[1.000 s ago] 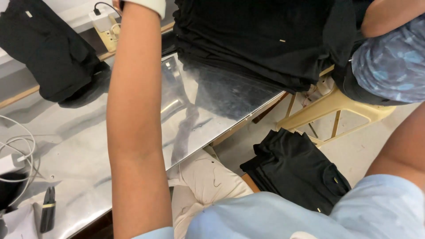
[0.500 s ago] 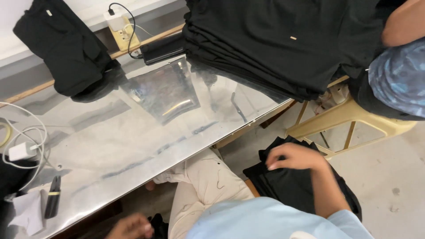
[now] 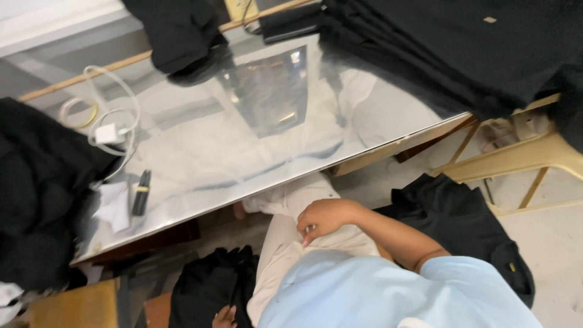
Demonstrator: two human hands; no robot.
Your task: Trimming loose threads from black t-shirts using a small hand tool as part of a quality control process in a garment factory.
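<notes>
Step in hand, as judged: between grasps, low at the lap, below the edge of the desk (image 3: 255, 152).

Right hand (image 3: 325, 218): resting on the beige trouser leg (image 3: 285, 243), fingers loosely curled, palm down, nothing gripped. Just beside its forearm, to the right: crumpled black garment (image 3: 467, 231), lying low next to the beige chair (image 3: 522, 159).

Left hand (image 3: 225, 316): only the fingertips in view at the bottom edge, touching a second black garment (image 3: 206, 285) bunched beside the left knee. Impossible to tell whether closed on the fabric or merely laid against it.

On the desk: tall stack of folded black garments (image 3: 486, 48) at the far right corner; one loose black garment (image 3: 182, 30) at the far edge; white charger with cable (image 3: 109, 133), black pen-like item (image 3: 141, 191) and white crumpled cloth (image 3: 112, 206) near the left end. Large black fabric heap (image 3: 36, 194) at the left end.

Requirement for a next grasp, as judged: open the right hand fully and reach sideways to the crumpled black garment; limp fabric, so pinch at an edge or seam and lift clear of the desk edge.
</notes>
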